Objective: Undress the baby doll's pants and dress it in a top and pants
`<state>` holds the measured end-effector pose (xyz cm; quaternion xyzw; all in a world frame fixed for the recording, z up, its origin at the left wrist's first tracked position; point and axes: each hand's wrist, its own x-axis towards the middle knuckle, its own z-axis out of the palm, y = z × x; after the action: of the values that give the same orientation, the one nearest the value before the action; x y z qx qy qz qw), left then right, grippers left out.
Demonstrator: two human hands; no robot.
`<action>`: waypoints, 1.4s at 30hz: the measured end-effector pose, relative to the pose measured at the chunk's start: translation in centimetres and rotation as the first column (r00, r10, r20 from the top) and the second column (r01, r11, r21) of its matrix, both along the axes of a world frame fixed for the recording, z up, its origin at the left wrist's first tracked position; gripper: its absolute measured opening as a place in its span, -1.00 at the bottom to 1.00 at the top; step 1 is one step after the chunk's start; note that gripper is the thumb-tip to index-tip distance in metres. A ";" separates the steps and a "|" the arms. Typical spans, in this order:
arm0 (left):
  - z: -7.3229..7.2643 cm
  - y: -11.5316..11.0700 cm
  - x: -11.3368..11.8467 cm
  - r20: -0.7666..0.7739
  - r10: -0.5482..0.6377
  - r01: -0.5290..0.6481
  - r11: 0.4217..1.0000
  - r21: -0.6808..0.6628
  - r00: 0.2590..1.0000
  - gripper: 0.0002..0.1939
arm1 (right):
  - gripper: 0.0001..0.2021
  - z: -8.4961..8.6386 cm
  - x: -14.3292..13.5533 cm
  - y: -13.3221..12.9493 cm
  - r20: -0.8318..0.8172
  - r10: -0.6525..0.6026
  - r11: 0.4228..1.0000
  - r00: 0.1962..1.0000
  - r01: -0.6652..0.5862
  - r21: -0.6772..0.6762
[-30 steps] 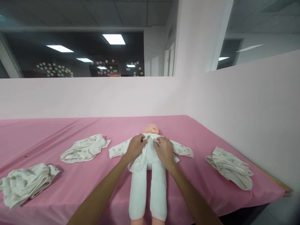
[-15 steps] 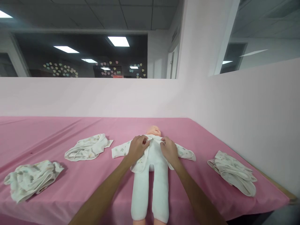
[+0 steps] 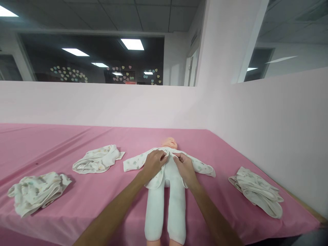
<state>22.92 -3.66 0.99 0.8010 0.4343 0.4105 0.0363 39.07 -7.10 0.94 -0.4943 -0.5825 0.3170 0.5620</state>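
Pink-draped counter (image 3: 217,147) bears the doll (image 3: 169,142), face up, with folded garments (image 3: 258,193) on either side of it. Over the doll's chest, the left hand (image 3: 154,164) pinches one front edge of the printed jacket (image 3: 134,162); the right hand (image 3: 185,167) seems to pinch the opposite edge. Such thin, soft fabric could slip from too light a pinch, and uneven pulling might skew the front or bunch a sleeve.

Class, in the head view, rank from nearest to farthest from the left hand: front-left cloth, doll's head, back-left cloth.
1. Doll's head: just beyond
2. Back-left cloth: left side
3. Front-left cloth: far left
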 end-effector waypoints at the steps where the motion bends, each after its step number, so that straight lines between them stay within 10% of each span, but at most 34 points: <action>1: -0.1 0.0 0.0 -0.007 0.001 -0.001 1.000 0.010 1.000 -0.77 | -0.73 -0.2 -0.1 0.1 0.002 -0.004 1.000 1.000 0.004 0.014; 17: -0.9 0.6 0.3 -0.156 0.084 -0.046 0.971 0.236 0.984 -0.85 | -0.76 -0.6 -2.2 -0.7 0.096 -0.096 0.980 0.991 0.078 0.181; 26: 0.1 -0.1 0.1 0.055 -0.016 0.025 0.985 -0.170 0.998 -0.86 | -0.69 -1.2 -2.5 -1.3 0.293 -0.118 0.969 0.949 0.045 0.242; 32: 1.6 -0.5 -0.9 0.359 -0.196 0.369 0.773 -0.516 0.912 -0.75 | -0.68 -1.0 -2.1 -1.5 0.298 -0.088 0.976 0.950 0.022 0.219; 42: 1.1 -0.1 -0.5 0.461 -0.168 0.416 0.751 -0.513 0.871 -0.71 | -0.54 -1.7 -2.3 -1.5 0.262 -0.111 0.991 0.959 0.086 0.106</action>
<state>22.46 -3.76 2.14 0.7096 0.3915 0.3909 0.4363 36.76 -8.63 -0.79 -0.5342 -0.6419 0.1915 0.5157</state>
